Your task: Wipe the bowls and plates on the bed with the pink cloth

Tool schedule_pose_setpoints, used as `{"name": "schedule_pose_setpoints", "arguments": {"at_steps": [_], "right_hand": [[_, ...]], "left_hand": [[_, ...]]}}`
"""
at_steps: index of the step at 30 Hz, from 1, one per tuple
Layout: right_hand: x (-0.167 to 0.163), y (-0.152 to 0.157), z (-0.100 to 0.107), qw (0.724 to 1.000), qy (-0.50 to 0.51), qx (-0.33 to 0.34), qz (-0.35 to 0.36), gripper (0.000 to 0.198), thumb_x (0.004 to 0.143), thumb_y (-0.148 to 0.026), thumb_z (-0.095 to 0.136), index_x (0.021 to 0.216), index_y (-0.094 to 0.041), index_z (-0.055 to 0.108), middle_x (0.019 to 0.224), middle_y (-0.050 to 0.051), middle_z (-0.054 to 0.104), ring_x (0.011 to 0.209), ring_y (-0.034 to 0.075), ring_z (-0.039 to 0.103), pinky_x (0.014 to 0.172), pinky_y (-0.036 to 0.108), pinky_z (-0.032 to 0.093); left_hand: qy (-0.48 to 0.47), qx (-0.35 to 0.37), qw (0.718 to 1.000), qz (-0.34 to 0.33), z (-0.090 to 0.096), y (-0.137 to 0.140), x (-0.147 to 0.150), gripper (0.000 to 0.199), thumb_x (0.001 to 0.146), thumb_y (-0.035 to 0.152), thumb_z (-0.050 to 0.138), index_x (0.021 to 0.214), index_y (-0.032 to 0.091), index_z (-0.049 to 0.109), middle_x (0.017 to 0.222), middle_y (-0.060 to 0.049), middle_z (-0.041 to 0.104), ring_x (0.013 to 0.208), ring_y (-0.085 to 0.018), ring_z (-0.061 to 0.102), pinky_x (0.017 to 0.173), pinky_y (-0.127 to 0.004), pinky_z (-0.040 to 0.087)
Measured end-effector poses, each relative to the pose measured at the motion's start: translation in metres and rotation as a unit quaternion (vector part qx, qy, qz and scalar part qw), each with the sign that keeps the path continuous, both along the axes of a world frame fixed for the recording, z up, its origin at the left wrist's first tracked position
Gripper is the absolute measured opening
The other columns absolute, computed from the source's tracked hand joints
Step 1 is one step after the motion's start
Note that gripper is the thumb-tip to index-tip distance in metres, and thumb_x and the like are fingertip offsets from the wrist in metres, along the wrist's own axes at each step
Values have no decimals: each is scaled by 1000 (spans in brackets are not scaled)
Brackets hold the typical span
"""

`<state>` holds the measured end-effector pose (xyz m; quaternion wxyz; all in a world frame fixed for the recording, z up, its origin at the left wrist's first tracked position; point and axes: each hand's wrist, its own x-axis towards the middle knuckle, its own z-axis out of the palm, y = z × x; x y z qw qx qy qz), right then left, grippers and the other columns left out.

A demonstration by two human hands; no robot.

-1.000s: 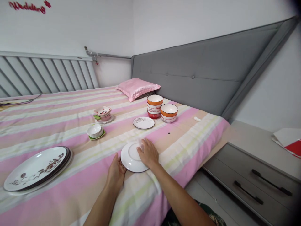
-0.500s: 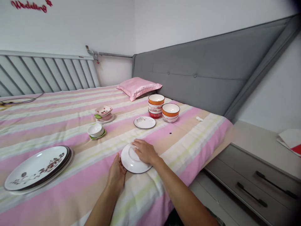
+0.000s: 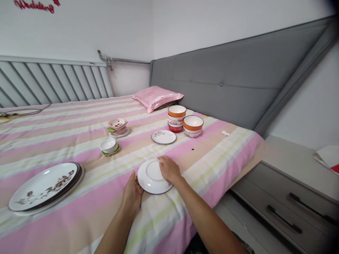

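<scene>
Fingers [image 3: 164, 165] of the right hand [image 3: 169, 170] are laid flat on the upturned plate [image 3: 151, 177], steadied at its rim by the left hand [image 3: 132, 193], other dishes untouched.

A bed [image 3: 79, 120] with a pink, cream and green striped cover fills the middle of the room. At two o'clock a grey upholstered headboard [image 3: 233, 77] slants along the white wall [image 3: 201, 21]; a pink satin pillow [image 3: 157, 97] lies at its foot, toward twelve. At ten o'clock runs a grey slatted rail [image 3: 53, 83] — red lettering [image 3: 35, 5] sits above it. At four o'clock stands a grey nightstand [image 3: 286, 187] with dark drawer handles. Light is soft and even.
</scene>
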<state>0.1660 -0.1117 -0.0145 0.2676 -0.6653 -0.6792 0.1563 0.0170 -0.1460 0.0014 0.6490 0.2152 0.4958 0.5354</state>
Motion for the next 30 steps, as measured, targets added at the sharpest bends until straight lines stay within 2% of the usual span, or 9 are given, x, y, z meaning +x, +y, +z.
{"name": "schedule_pose_setpoints", "arguments": {"at_steps": [5,12,17,22,26,28,30], "right_hand": [[-5,-20,5,997,-7,-23,-69,43,89,-18,31,125,-18,54,127,9,55,118,21,49,96,33,39],[-16,-56,11,990,-57,-33,-128,41,90,-23,34,125,-12,50,126,16,53,114,27,52,91,38,43],[-24,-79,14,986,-91,-38,-135,44,91,-29,35,129,-9,45,127,21,50,112,29,54,87,39,47],[-27,-97,21,989,-86,-58,-103,49,91,-27,41,138,-14,37,137,19,43,110,28,58,83,39,51],[-28,-111,17,995,-68,-30,-60,52,88,-16,43,139,-17,36,141,15,41,124,26,47,91,38,50],[-28,-119,14,999,-44,13,-8,52,86,-11,41,137,-17,40,141,12,42,129,23,42,97,35,46],[-27,-126,14,995,9,61,84,51,84,-8,40,134,-20,45,140,7,45,129,18,42,103,30,41]], "left_hand": [[8,-3,1000,-6,1,-1,1,36,93,28,37,114,8,59,100,-13,71,89,-21,68,75,-31,55],[8,7,1000,2,-1,-1,2,34,93,27,38,110,8,60,99,-14,71,88,-21,68,75,-31,55],[4,62,998,-17,0,-5,3,33,91,29,42,112,12,61,102,-11,71,91,-22,67,77,-32,55],[-31,105,990,-94,4,-15,7,40,85,37,53,120,18,58,105,-8,70,95,-23,66,81,-33,52],[-19,134,986,-94,5,-20,9,52,76,35,66,125,22,53,106,-7,69,92,-22,67,79,-30,52],[-16,138,986,-95,5,-19,9,53,75,34,67,124,21,53,105,-7,70,89,-22,67,76,-30,52],[-25,120,988,-99,6,-16,8,50,76,35,66,122,18,54,99,-8,71,85,-23,68,72,-30,53]]}}
